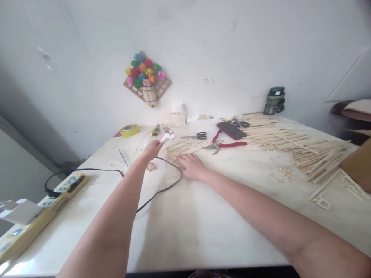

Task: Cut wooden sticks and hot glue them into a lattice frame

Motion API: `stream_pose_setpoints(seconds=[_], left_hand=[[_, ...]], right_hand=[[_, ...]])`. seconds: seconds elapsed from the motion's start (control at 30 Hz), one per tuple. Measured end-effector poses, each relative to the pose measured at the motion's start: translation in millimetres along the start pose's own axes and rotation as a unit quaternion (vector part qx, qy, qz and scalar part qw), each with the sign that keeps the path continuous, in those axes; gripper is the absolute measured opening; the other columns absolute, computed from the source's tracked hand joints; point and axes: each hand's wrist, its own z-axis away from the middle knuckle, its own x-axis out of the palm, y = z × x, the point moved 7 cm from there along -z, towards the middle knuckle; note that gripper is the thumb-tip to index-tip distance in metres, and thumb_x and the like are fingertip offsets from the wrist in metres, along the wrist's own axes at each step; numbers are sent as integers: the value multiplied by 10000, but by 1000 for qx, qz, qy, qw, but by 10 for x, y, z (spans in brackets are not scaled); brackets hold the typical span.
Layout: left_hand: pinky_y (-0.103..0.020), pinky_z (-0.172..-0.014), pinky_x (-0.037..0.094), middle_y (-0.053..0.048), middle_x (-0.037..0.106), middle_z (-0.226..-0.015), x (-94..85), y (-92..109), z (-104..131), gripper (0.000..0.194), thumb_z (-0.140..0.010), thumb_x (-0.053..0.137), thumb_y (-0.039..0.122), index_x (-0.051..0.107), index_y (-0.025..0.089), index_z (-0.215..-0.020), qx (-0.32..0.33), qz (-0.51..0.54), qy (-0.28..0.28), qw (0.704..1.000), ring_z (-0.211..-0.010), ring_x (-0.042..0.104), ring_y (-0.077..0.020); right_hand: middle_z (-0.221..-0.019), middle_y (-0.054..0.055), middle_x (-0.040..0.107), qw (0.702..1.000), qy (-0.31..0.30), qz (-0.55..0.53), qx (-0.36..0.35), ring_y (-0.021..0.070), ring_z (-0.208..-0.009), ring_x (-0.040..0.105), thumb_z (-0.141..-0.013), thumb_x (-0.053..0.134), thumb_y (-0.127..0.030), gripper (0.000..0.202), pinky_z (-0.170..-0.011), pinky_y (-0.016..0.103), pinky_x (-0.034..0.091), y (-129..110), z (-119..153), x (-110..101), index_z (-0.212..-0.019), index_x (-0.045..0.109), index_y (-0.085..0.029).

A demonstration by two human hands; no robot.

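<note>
My left hand point(152, 150) is closed around the handle of a white hot glue gun point(169, 136) with an orange part. Its black cord point(170, 186) loops back across the table beneath my left forearm. My right hand point(191, 165) lies palm down with its fingers stretched out, against the near edge of a flat frame of thin wooden sticks point(173, 151). Whether the fingertips press on the frame is hard to make out. Scissors point(200, 136) lie just beyond the frame, and red-handled pruning shears point(229, 145) rest to its right.
A yellow power strip point(65, 193) runs along the left edge. Yellow tape point(130, 130), a blue pen-like stick point(123, 158) and small wood pieces point(150, 167) lie left. A dark phone-like slab point(231, 130), many wooden sticks point(296, 146) and a green bottle point(274, 101) are right.
</note>
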Motion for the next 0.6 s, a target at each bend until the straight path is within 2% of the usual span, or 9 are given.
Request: stream_pose_setpoints(seconds=[0.2, 0.4, 0.6], left_hand=[[-215, -504, 312, 5, 476, -574, 93, -119, -107, 228, -798, 409, 358, 535, 170, -776, -23, -3, -41, 999, -544, 437, -118], [-212, -515, 335, 5, 494, -556, 208, -254, -349, 201, -768, 445, 346, 534, 171, -728, -24, 17, -58, 998, -539, 452, -117], [-207, -527, 372, -29, 577, -726, 398, -272, -585, 280, -782, 386, 379, 557, 158, -809, -29, 41, -63, 997, -588, 510, -116]], right_hand=[[-1269, 71, 485, 999, 34, 16, -15, 215, -1139, 383, -788, 467, -247, 421, -975, 373, 251, -31, 37, -24, -1204, 489, -190], [-1133, 88, 554, 998, 60, 24, -28, 214, -1073, 413, -787, 480, -250, 301, -938, 354, 289, -93, 78, -85, -1066, 555, -162], [-1051, 92, 565, 996, 75, 25, -38, 223, -1052, 402, -772, 475, -207, 264, -931, 357, 294, -123, 91, -140, -1016, 563, -159]])
